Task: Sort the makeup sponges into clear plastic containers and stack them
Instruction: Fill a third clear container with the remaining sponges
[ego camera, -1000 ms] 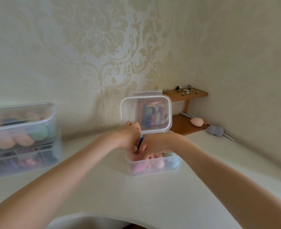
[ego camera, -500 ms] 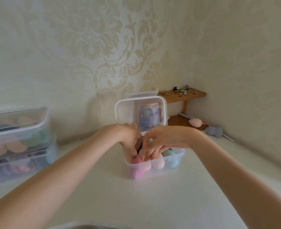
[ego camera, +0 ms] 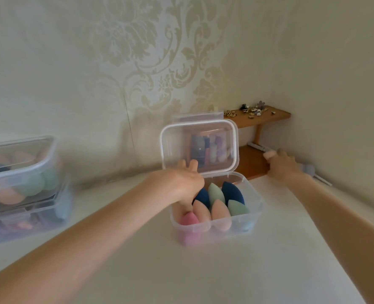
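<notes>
A clear plastic container [ego camera: 256,207] stands open on the white table, its hinged lid [ego camera: 166,137] upright. Inside stand several egg-shaped sponges: dark blue [ego camera: 232,193], green [ego camera: 216,193], peach [ego camera: 220,212] and pink [ego camera: 189,220]. My left hand [ego camera: 181,183] rests at the container's back left corner, two fingers stretched up against the lid and the thumb dipping inside. My right hand [ego camera: 283,166] reaches to the low wooden shelf and its fingers curl round a peach sponge [ego camera: 269,154]. A purple sponge [ego camera: 308,168] lies just behind that hand.
Two closed clear containers [ego camera: 21,172] filled with sponges are stacked at the left edge. A two-level wooden shelf [ego camera: 267,117] sits in the corner with small jewellery on top. A pen-like stick [ego camera: 323,181] lies by the right wall. Patterned walls close the back and right.
My right hand left the container and moved right to the shelf, taking hold of the peach sponge. My left hand stayed at the container. The sponges inside are now uncovered.
</notes>
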Action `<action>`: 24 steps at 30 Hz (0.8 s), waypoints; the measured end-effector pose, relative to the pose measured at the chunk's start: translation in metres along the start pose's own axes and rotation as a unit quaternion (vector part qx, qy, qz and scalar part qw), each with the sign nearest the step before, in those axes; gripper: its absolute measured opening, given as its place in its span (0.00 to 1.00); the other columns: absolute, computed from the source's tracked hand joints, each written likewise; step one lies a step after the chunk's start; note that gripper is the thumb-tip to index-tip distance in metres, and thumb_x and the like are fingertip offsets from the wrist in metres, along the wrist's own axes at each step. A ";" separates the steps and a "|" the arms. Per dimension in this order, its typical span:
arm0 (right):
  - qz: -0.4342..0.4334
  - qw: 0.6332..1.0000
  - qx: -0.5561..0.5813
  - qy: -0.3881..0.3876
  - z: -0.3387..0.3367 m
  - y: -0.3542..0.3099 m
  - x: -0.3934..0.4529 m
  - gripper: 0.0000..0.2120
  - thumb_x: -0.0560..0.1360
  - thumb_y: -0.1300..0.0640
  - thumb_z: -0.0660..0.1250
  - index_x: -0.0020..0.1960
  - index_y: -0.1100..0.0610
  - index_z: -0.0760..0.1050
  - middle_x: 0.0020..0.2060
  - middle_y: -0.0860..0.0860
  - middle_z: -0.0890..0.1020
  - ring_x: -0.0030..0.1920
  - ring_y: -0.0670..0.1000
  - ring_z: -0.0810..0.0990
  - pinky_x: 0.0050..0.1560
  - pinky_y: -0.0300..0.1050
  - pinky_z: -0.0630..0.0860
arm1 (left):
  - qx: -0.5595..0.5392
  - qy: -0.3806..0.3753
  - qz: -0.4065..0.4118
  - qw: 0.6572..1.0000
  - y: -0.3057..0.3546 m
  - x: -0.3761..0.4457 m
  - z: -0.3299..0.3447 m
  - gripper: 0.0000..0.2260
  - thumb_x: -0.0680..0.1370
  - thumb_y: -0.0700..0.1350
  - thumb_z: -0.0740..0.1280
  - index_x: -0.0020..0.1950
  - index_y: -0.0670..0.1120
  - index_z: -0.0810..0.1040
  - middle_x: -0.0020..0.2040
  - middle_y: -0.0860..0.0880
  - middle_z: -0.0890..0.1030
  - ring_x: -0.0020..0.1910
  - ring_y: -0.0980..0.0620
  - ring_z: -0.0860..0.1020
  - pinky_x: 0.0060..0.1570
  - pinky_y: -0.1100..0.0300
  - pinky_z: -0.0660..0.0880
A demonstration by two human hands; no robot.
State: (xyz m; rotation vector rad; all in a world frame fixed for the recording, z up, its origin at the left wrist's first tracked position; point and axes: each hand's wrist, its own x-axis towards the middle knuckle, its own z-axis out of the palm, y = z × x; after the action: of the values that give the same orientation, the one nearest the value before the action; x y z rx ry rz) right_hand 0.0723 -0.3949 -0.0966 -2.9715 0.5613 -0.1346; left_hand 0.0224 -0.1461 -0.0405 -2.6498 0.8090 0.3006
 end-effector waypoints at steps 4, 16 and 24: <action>0.003 0.989 0.065 0.129 -0.020 -0.002 -0.011 0.13 0.75 0.63 0.62 0.59 0.61 0.72 0.58 0.64 0.69 0.58 0.66 0.71 0.55 0.55 0.72 | -0.007 -0.012 0.004 1.000 -0.002 -0.003 -0.001 0.15 0.73 0.49 0.67 0.55 0.41 0.75 0.55 0.46 0.62 0.54 0.47 0.65 0.40 0.57 0.68; -0.237 0.780 0.437 -0.380 -0.081 -0.060 -0.114 0.06 0.75 0.66 0.65 0.51 0.59 0.76 0.46 0.53 0.82 0.44 0.50 0.82 0.44 0.37 0.80 | -0.122 -0.019 0.035 0.992 0.000 -0.024 0.001 0.15 0.74 0.58 0.63 0.35 0.49 0.76 0.40 0.48 0.75 0.42 0.47 0.71 0.44 0.59 0.70; -0.205 0.818 0.247 -0.477 -0.060 -0.088 -0.109 0.12 0.78 0.63 0.61 0.61 0.57 0.73 0.56 0.54 0.80 0.53 0.51 0.81 0.54 0.38 0.78 | -0.089 0.030 0.006 0.996 0.003 -0.021 0.021 0.06 0.74 0.48 0.62 0.42 0.46 0.73 0.57 0.42 0.67 0.64 0.40 0.63 0.63 0.51 0.69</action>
State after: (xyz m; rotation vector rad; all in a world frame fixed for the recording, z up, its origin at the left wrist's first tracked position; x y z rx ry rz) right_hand -0.0038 -0.2788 -0.0332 -2.1752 -0.2245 0.9590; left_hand 0.0012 -0.1296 -0.0540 -2.8335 0.8546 0.3101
